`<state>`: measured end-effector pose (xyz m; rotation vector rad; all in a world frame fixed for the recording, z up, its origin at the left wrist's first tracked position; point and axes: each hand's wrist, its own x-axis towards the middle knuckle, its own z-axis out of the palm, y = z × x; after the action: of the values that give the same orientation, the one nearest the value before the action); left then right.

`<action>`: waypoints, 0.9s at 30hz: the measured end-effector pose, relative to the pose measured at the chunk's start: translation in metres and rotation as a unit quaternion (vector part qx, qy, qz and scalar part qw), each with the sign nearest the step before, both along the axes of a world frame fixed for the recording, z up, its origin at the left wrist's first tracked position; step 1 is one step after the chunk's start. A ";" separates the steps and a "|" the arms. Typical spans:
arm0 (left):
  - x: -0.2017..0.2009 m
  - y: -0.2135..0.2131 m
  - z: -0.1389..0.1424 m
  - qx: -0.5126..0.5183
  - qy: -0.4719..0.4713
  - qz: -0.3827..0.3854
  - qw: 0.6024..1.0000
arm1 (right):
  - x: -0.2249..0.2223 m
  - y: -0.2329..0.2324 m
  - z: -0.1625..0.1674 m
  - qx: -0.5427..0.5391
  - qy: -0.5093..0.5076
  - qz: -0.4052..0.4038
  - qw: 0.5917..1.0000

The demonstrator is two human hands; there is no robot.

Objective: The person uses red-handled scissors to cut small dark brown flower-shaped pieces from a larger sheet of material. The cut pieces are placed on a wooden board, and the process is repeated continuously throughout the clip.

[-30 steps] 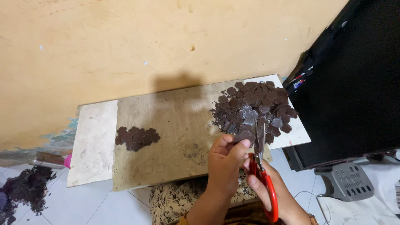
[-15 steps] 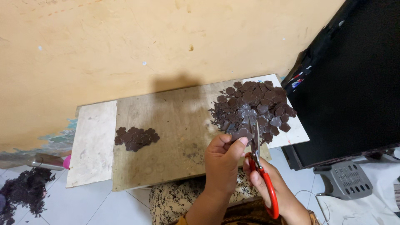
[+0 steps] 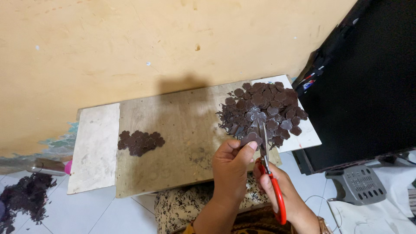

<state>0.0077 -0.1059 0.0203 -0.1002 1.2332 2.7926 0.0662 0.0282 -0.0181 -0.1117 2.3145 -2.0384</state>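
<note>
We are mid-cut: our left hand (image 3: 230, 167) pinches a small dark brown flower-shaped piece (image 3: 251, 139) between thumb and fingers, just at the near edge of the large pile (image 3: 264, 110) of like pieces on the tabletop (image 3: 182, 130). Our right hand (image 3: 281, 195) is closed through the red handles of the scissors (image 3: 268, 169), whose blades point up beside the pinched piece; we cannot tell how far the blades are parted. A smaller heap (image 3: 141, 142) lies well apart to the left, and dark scraps (image 3: 24, 203) lie on the floor. We judge the next move calls for turning the piece steadily into the blades, with our fingertips clear of them.
</note>
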 end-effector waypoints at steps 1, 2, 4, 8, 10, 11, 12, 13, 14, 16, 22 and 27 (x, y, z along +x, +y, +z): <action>0.000 0.000 0.000 -0.003 -0.004 -0.001 1.000 | 0.001 0.000 -0.002 -0.007 -0.005 -0.002 1.000; 0.000 0.000 -0.001 -0.006 -0.007 -0.002 1.000 | 0.001 0.000 -0.004 -0.014 -0.009 -0.003 1.000; 0.000 -0.001 -0.002 -0.006 -0.002 -0.004 1.000 | 0.002 0.000 -0.008 -0.026 -0.016 -0.006 1.000; -0.001 -0.002 -0.005 -0.019 0.019 0.005 1.000 | 0.002 0.001 -0.013 -0.063 -0.037 0.000 0.997; -0.004 -0.004 -0.006 -0.012 0.017 -0.007 1.000 | 0.002 0.001 -0.013 -0.070 -0.056 -0.005 0.996; -0.006 -0.005 -0.006 -0.008 0.017 -0.014 1.000 | 0.001 0.002 -0.013 -0.063 -0.065 -0.013 0.996; -0.006 -0.006 -0.006 -0.019 0.016 -0.020 1.000 | 0.001 0.002 -0.011 -0.056 -0.073 -0.020 0.995; -0.007 -0.008 -0.006 -0.029 0.016 -0.024 0.999 | 0.000 0.003 -0.009 -0.054 -0.057 0.002 0.997; -0.008 -0.010 -0.005 -0.040 0.015 -0.027 0.999 | -0.001 0.004 -0.007 -0.052 -0.041 0.025 0.998; -0.009 -0.014 -0.004 -0.038 0.031 -0.043 0.998 | -0.001 0.005 0.000 -0.052 -0.018 0.066 0.996; -0.008 -0.023 0.001 -0.055 0.070 -0.057 0.994 | 0.003 0.008 0.020 -0.040 -0.006 0.107 0.993; -0.005 -0.022 0.009 -0.054 0.063 -0.048 0.995 | 0.003 0.005 0.025 -0.006 -0.023 0.095 0.995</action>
<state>0.0027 -0.1279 0.0289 0.1261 1.3783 2.6862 0.0691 0.0333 0.0068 -0.2708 2.1721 -1.9431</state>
